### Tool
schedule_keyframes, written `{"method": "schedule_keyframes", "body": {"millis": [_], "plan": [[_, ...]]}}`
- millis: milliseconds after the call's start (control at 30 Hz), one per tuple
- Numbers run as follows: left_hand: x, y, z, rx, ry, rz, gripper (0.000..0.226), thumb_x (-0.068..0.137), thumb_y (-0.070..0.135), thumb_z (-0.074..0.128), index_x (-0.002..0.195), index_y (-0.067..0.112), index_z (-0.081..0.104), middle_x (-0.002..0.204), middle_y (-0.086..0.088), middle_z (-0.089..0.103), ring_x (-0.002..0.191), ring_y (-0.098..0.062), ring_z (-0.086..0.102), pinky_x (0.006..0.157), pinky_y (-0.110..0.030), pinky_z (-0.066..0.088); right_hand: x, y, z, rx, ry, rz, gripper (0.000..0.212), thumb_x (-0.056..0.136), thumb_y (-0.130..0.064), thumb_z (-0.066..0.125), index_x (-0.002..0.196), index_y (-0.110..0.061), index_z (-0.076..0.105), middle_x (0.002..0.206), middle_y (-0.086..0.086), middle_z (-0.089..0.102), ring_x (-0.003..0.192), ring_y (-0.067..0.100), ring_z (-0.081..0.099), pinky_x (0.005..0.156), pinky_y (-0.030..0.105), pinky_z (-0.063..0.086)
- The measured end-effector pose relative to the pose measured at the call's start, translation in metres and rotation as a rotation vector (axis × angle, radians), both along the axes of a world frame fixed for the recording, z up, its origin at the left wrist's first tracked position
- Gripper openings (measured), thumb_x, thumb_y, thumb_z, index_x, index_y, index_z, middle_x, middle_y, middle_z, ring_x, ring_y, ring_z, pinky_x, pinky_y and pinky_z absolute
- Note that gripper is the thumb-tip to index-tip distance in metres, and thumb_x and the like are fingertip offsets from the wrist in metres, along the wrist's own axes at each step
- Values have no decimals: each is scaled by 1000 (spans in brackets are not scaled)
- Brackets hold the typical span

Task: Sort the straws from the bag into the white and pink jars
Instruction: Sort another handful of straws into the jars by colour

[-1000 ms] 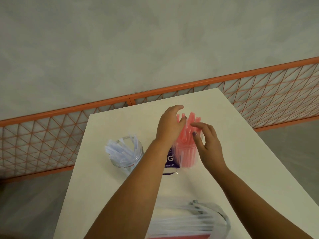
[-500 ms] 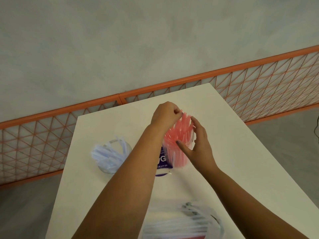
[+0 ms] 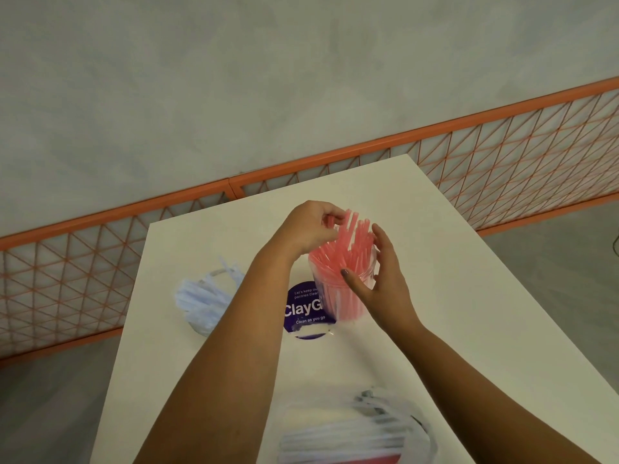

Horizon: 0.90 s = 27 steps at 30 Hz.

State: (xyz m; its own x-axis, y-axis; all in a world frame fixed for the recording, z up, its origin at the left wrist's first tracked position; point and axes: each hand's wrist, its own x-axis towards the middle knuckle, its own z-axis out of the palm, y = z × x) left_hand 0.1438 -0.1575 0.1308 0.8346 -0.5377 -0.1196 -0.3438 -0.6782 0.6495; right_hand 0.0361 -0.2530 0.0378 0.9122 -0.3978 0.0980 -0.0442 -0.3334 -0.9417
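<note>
- Straws are what we are sorting, and everything sits on the white tabletop (image 3: 452,329), which spreads out under and around both our hands.
- Nearest to us, below both wrists, lies the clear plastic bag (image 3: 361,433); white straws and a strip of pink show through it, though it is blurred.
- Between our two hands stands the clear pink jar (image 3: 341,296), upright and packed with pink straws (image 3: 351,242) that fan out above its rim.
- Left of our left forearm, well apart from the pink jar, stands the white jar (image 3: 207,306); it holds the white straws (image 3: 201,296), which lean out toward the left.
- Just behind our left forearm, touching the base of the pink jar on its left side, lies a round purple label (image 3: 301,309) with white lettering.
- Our left hand (image 3: 308,229) is curled over the tops of the pink straws, its grip pinched on one or more of their upper ends; we cannot tell how many.
- Our right hand (image 3: 385,283) wraps the right side of the pink jar, thumb across the front of the glass and fingers (image 3: 380,234) up beside the straw tips, its grip clasping the jar.
</note>
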Motion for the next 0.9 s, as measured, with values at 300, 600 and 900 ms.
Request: {"method": "schedule_keyframes", "body": {"millis": [300, 600, 900], "plan": [[-3, -13, -11, 110, -301, 83, 22, 84, 5, 64, 103, 12, 71, 101, -7, 70, 83, -17, 62, 73, -19, 43, 0, 1, 1, 17, 2, 6, 84, 80, -39, 68, 146, -27, 17, 153, -4, 27, 137, 17, 33, 108, 41, 36], [-7, 5, 9, -215, -354, 218, 10, 86, 10, 63, 94, 13, 68, 89, -1, 67, 78, -8, 58, 65, -7, 40, -2, 0, 10, -117, -50, -59, 84, 80, -36, 71, 145, -25, 20, 152, -5, 29, 136, 14, 34, 104, 28, 32], [-46, 51, 77, -640, -576, 316, 12, 89, 8, 57, 98, 12, 65, 92, 2, 66, 84, -10, 67, 77, -18, 54, -1, 35, 71, -207, -382, -88, 45, 89, -18, 60, 131, -21, 45, 130, -17, 37, 118, -15, 31, 94, -6, 22]]}}
